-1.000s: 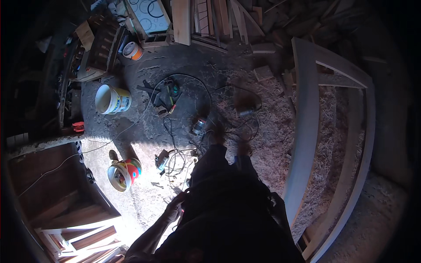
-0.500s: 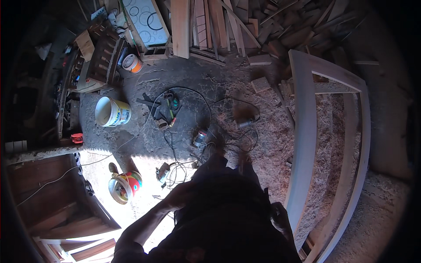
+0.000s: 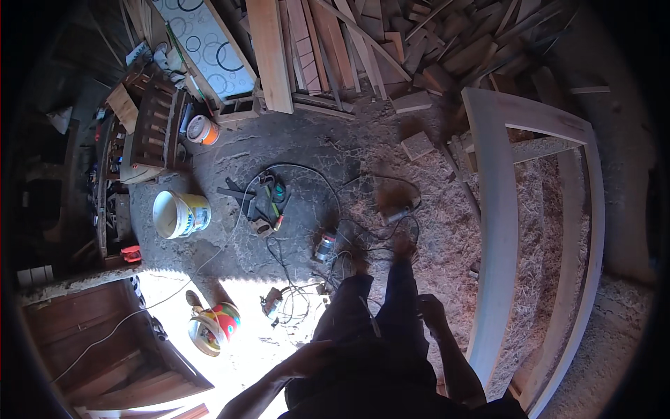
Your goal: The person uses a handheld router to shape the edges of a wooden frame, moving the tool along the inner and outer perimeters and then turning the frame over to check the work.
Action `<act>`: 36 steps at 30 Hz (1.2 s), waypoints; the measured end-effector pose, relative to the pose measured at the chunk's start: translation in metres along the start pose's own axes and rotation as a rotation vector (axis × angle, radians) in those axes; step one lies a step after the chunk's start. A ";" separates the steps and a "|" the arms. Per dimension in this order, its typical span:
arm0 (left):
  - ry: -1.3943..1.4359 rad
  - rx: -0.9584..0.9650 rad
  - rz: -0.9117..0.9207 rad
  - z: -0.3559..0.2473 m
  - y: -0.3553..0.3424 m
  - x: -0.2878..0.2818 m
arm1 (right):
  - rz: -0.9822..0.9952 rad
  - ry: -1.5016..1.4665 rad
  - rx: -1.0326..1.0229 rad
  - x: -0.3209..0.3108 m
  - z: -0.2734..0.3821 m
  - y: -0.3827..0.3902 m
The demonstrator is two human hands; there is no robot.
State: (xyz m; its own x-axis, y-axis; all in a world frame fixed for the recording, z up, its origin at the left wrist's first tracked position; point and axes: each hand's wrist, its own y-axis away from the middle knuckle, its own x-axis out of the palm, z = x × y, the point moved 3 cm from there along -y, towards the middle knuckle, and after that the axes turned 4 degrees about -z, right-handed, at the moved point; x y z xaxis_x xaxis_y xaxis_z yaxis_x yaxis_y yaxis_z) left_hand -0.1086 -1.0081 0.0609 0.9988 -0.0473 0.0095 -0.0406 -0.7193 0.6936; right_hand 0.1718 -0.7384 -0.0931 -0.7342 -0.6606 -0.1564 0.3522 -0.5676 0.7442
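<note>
At the far left, a brown wooden box-like piece (image 3: pixel 84 307) lies with its inner side showing, and a small red object (image 3: pixel 130 253) sits just above its upper edge. Next come a white bucket (image 3: pixel 195 215) with its mouth tipped into view and, below it in bright light, a red, yellow and green bucket (image 3: pixel 226 320). A corded power tool (image 3: pixel 271 303) lies on the floor just right of that bucket, beside loops of dark cable. The left hand (image 3: pixel 313 357) is at the person's waist, in shadow against dark clothing (image 3: pixel 349 366); its fingers merge with the cloth, so I cannot tell how far they are closed or whether they grip anything. Beyond the hand, a silver-and-red tool (image 3: pixel 325 246) lies on the floor near the feet. The right hand (image 3: pixel 431 311) hangs just beside the right thigh, its fingers appearing loosely bent; shadow leaves it unclear whether they touch the trousers or hold something small. Right of it, and apart from the hand, a long pale wooden frame (image 3: pixel 494 230) stretches over floor strewn with wood shavings (image 3: pixel 447 237).
</note>
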 end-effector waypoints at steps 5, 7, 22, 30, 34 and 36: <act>-0.002 -0.291 0.166 0.006 -0.019 -0.005 | 0.031 0.032 0.006 0.064 -0.059 -0.168; -0.105 -0.458 0.156 0.029 -0.043 -0.013 | -0.022 -0.152 0.220 0.080 -0.088 -0.241; -0.178 -0.644 -0.258 0.147 -0.286 -0.037 | -0.474 -0.635 0.195 0.146 -0.261 -0.640; -0.137 -0.520 -0.284 0.147 -0.300 -0.043 | -0.264 -0.447 -0.512 0.130 -0.202 -0.585; -0.104 -0.385 -0.207 0.114 -0.317 -0.029 | -0.071 -0.868 0.445 0.128 -0.171 -0.503; -0.060 -0.307 -0.232 0.095 -0.318 -0.014 | 0.183 -0.892 0.205 0.135 -0.095 -0.433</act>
State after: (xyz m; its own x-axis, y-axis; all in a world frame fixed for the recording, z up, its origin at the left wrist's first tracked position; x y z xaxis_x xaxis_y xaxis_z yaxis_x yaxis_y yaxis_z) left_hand -0.1122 -0.8446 -0.2277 0.9769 0.0458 -0.2089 0.2052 -0.4748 0.8558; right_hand -0.0248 -0.6285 -0.4986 -0.8818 -0.0610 0.4677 0.4591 -0.3382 0.8215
